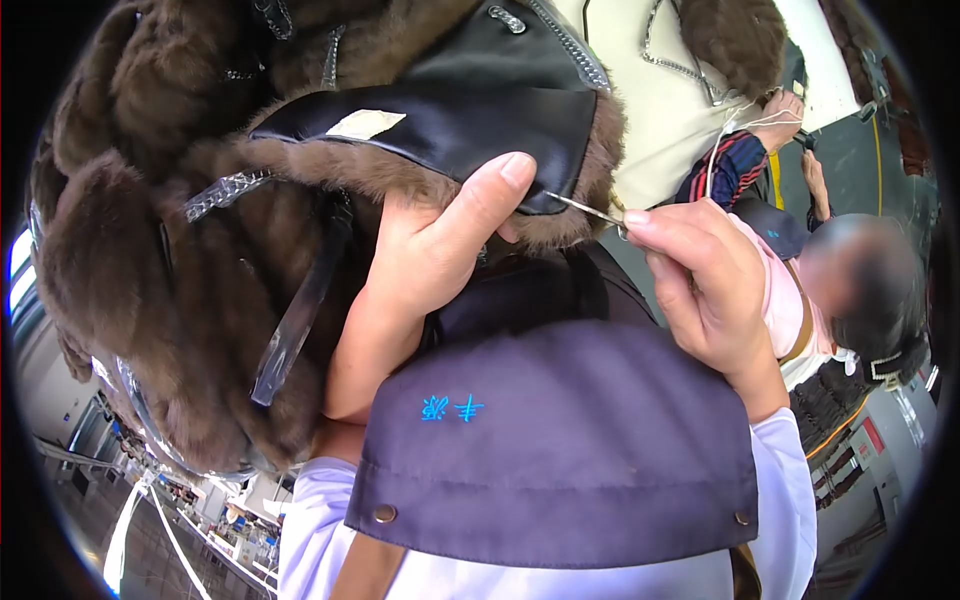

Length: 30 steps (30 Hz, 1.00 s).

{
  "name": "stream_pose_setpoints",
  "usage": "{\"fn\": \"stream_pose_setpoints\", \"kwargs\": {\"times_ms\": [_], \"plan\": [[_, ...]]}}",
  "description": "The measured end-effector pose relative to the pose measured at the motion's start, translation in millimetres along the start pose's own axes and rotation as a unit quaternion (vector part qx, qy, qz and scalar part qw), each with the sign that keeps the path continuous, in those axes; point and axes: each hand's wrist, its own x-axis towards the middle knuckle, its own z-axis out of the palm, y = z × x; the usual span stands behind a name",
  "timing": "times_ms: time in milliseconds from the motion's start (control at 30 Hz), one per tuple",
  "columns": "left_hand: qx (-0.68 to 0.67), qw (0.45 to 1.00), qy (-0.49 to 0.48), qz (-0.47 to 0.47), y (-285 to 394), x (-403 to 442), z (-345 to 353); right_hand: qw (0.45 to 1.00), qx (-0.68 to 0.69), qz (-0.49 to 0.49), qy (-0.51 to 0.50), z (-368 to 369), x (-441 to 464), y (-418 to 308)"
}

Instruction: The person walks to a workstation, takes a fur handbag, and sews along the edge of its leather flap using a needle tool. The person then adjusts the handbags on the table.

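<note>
A brown fur garment piece [350, 165] lies with its shiny black lining [480, 125] facing up. Its fur shows along the border, and a pale patch [366, 124] sits on the lining. My left hand [430, 245] grips the lower edge, thumb pressed on top and fingers hidden underneath. In my right hand [705, 275] is a thin pointed metal tool [585, 208], pinched between thumb and fingers; its exact kind is unclear. The tip touches or hovers at the lining's lower right corner, close to my left thumb.
Brown fur garments [200, 300] with clear plastic strips [295, 340] bulk up on the left. A cream work surface [640, 110] lies beyond, with another fur piece [735, 45]. At right, a co-worker's hand [778, 120] handles white cords.
</note>
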Motion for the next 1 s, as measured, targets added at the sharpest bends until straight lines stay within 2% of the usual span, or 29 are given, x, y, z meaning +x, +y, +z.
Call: {"fn": "stream_pose_setpoints", "kwargs": {"times_ms": [233, 300, 500, 633, 733, 833, 900, 1000], "plan": [[-0.001, 1.000, 0.008, -0.014, 7, 7, 2, 0.999, -0.030, 0.003, -0.022, -8, 2, -3], [-0.025, 0.999, 0.012, 0.016, 6, 9, 6, 0.995, -0.095, -0.026, -0.019, -10, 1, -3], [-0.033, 0.999, 0.005, 0.039, 3, 9, 6, 0.989, -0.143, -0.038, -0.012, -10, 3, -9], [-0.043, 0.998, 0.033, 0.018, 6, 7, 10, 0.983, -0.173, -0.057, 0.001, -8, 4, -10], [-0.047, 0.998, 0.017, 0.042, 1, 8, 8, 0.980, -0.191, -0.030, -0.043, -13, 0, -20], [-0.049, 0.996, 0.002, 0.076, -1, 9, 10, 0.976, -0.211, -0.027, -0.043, -14, 1, -25], [-0.041, 0.997, 0.032, 0.052, 1, 7, 15, 0.976, -0.214, -0.023, -0.043, -13, 2, -28], [-0.042, 0.995, 0.051, 0.069, 0, 6, 22, 0.975, -0.217, -0.005, -0.046, -12, 3, -34]]}}
